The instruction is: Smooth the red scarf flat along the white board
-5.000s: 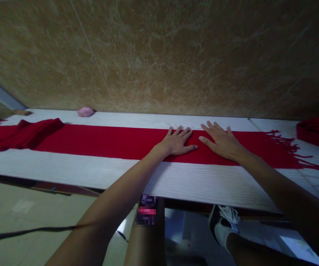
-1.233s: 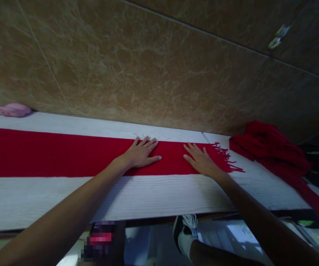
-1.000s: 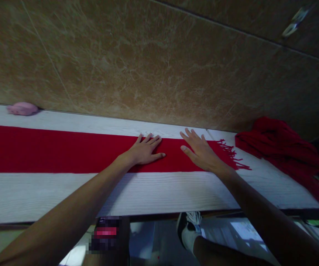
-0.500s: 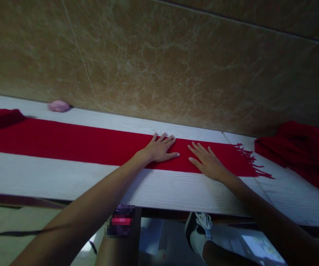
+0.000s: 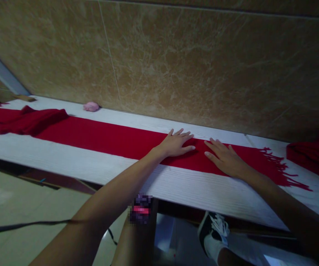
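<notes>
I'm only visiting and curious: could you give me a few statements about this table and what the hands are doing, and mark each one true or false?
1. The left hand and the right hand lie flat, palms down, on the red scarf. True.
2. The scarf's fringed end lies to the person's left. False: the fringe is at the right, beyond the right hand. The left end is bunched up.
3. A small pink object sits at the back of the white table, against the wall. True.
4. The right hand grips a pair of scissors. False: it is open and holds nothing.
5. A heap of red cloth lies at the far right. True.
</notes>
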`<state>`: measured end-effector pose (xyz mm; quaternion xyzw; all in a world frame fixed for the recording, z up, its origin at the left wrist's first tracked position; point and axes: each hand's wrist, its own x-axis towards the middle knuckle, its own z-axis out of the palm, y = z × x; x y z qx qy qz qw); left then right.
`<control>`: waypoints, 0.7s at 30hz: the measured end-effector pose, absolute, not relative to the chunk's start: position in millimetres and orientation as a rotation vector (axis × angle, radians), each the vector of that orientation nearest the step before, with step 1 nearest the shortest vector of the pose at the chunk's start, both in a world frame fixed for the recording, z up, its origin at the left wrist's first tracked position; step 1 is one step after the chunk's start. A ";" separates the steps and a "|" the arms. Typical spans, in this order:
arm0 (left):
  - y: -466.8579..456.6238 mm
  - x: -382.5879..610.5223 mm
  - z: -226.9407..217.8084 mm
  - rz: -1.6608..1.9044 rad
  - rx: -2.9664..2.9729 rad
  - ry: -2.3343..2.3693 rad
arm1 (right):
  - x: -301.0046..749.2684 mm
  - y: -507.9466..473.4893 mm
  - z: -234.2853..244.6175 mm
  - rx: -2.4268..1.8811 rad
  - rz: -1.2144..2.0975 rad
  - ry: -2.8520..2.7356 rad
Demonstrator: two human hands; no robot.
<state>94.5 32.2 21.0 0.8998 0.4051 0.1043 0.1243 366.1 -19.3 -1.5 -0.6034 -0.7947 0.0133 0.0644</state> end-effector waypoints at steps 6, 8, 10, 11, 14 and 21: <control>47.4 88.1 18.2 0.741 2.453 1.338 | 311.1 -24.6 10.9 -1.543 -0.034 -2.454; 51.9 88.5 16.2 0.945 2.292 1.379 | 296.5 -24.9 14.2 -1.512 -0.001 -2.457; 55.6 88.5 14.8 1.114 2.103 1.399 | 286.6 -21.8 15.9 -1.508 0.038 -2.437; 57.3 88.0 14.3 1.176 2.012 1.385 | 283.0 -19.1 16.0 -1.510 0.056 -2.423; 63.7 85.0 12.9 1.321 1.752 1.304 | 275.1 -9.6 13.6 -1.514 0.079 -2.394; 83.1 79.3 4.1 1.434 1.215 1.182 | 267.2 -3.8 -10.9 -1.585 0.120 -2.471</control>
